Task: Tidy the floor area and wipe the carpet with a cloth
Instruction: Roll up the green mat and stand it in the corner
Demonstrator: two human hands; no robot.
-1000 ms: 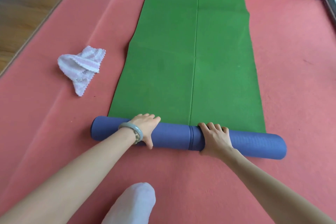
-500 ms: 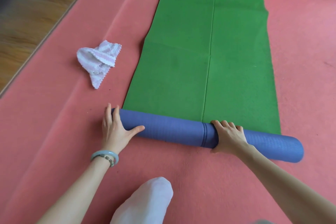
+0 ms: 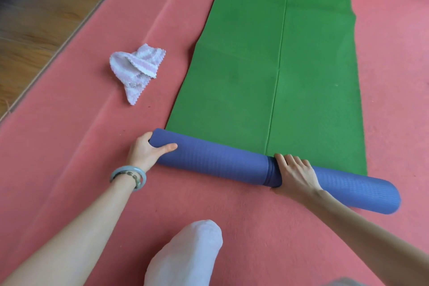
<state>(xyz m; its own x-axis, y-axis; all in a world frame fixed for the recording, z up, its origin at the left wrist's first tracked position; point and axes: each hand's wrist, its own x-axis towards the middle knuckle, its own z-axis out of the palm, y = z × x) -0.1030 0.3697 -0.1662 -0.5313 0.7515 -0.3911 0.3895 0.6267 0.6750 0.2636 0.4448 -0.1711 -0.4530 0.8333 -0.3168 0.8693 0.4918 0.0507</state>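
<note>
Tidying step in hand, wiping not begun. Pink carpet [image 3: 69, 169] bears yoga mat [image 3: 267, 65], near end wound into blue roll [image 3: 220, 162]. Grip: left hand [image 3: 146, 151] cups roll's end; right hand [image 3: 294, 174] curls over mid-roll, thumb probably beneath. Next: 2 hands push evenly forward. Crumpled cloth [image 3: 137, 69] lies beside mat.

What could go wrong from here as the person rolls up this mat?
1. The right hand grips the roll near its middle seam, and only the left hand holds an end; the free right end may roll loose or telescope.
2. The roll lies askew to the flat green part, its right end overhanging the mat's edge, so further turns may go crooked.
3. The cloth lies close by on the carpet; a drifting roll might catch it.
</note>
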